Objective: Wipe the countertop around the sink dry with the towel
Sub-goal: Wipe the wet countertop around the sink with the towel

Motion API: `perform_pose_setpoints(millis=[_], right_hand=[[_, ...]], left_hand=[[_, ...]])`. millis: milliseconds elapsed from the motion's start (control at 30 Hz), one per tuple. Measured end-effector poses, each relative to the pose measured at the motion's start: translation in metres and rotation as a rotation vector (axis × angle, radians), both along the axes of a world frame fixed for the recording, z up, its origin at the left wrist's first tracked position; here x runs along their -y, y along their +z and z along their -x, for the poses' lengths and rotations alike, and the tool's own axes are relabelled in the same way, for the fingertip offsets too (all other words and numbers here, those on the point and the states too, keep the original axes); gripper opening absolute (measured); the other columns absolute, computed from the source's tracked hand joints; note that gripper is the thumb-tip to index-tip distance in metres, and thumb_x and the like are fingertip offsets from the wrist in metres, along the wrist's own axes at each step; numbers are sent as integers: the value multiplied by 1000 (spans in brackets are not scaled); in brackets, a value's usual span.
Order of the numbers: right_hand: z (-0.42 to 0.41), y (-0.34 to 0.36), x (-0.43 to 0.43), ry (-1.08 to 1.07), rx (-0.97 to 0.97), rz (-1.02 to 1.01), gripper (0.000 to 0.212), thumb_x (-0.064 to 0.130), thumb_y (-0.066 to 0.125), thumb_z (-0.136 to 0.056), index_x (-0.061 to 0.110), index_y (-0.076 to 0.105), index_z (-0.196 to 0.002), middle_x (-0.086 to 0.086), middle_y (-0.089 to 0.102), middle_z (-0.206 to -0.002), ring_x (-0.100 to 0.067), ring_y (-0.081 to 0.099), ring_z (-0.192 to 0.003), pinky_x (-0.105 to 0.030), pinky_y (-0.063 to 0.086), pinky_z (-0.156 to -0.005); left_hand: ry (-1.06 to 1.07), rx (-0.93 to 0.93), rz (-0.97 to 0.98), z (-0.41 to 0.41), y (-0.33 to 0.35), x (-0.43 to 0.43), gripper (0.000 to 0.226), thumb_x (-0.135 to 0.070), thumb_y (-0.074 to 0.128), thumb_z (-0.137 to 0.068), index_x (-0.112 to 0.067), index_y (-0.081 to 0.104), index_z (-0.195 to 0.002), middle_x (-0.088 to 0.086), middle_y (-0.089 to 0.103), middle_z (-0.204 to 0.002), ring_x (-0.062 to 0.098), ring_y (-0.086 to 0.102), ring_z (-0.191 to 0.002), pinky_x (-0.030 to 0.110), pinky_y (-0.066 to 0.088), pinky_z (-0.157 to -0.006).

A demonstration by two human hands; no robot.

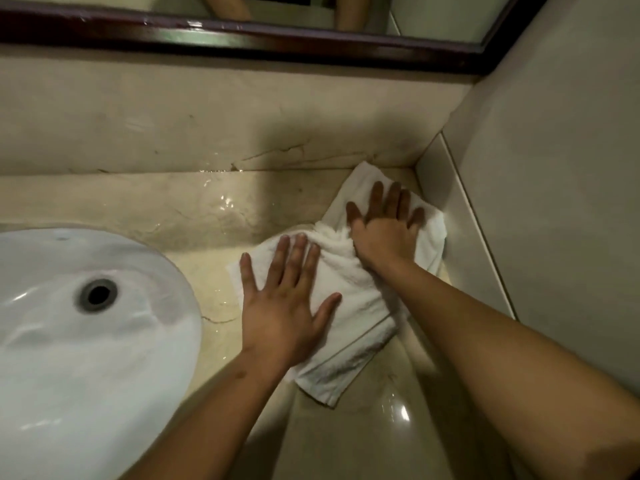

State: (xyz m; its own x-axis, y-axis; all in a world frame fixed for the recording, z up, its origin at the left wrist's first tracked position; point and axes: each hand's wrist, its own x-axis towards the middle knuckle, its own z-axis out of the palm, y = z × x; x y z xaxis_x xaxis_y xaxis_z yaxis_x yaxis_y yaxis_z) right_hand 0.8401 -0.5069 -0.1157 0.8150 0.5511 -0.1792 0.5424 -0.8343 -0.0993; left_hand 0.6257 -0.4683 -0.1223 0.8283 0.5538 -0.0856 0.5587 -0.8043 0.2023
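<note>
Head view: towel (356, 306) lies flat, long axis running near-left to far-right.

— What colour is the towel (360, 327)?
— White all over, plain terry, with one thin woven stripe near the hem.
— And the sink (86, 358)?
— Also white, and glossy. Its drain (98, 294) is dark grey with a black centre.
— The counter (194, 209)?
— Cream to beige stone, marbled, with thin dark brown veins.
— Behind it?
— The splashback (173, 126) is the same beige but duller, crossed by brown vein lines. Above it the frame (242, 36) is dark reddish brown, nearly black. The wall (554, 168) is plain pale grey-white.
</note>
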Motion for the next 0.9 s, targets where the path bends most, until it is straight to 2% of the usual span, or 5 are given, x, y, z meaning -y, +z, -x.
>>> perform_pose_setpoints(millis=[233, 500, 700, 800, 900], right_hand=[[-10, -4, -29, 187, 24, -16, 76, 61, 17, -106, 18, 1, -166, -10, -2, -174, -27, -5, -161, -55, -4, -127], [9, -9, -44, 372, 68, -52, 87, 60, -6, -93, 13, 7, -166, -13, 8, -174, -29, 6, -161, -48, 3, -129], [33, -7, -68, 499, 10, -100, 78, 54, 0, -100, 14, 9, -166, -11, 8, -174, -25, 4, -161, -40, 0, -128], [47, -5, -86, 604, -5, -132, 81, 53, -2, -96, 13, 14, -165, -10, 13, -173, -23, 6, -161, -40, 3, -129], [60, -4, -104, 687, -31, -149, 73, 47, 7, -102, 11, 15, -164, -12, 15, -173, -24, 8, -161, -39, 4, -129]], left_hand=[[65, 19, 9, -9, -1, -4, 82, -72, 11, -101, -23, 2, -167, -3, -10, -175, 18, -14, -161, 65, -5, -125], [182, 41, 12, -6, 1, 4, 82, -71, 9, -101, -20, 3, -166, -1, -9, -175, 19, -11, -161, 67, -1, -123], [300, 56, 22, 10, 1, 1, 83, -70, 17, -103, -16, 14, -166, 2, 3, -175, 20, -2, -162, 68, 8, -123], [348, 44, 19, 21, -1, -4, 86, -72, 19, -102, -14, 16, -166, 3, 6, -175, 20, -1, -162, 67, 7, -123], [406, 35, 17, 30, -1, -7, 88, -72, 21, -101, -12, 17, -165, 7, 10, -175, 21, 3, -162, 67, 6, -124]])
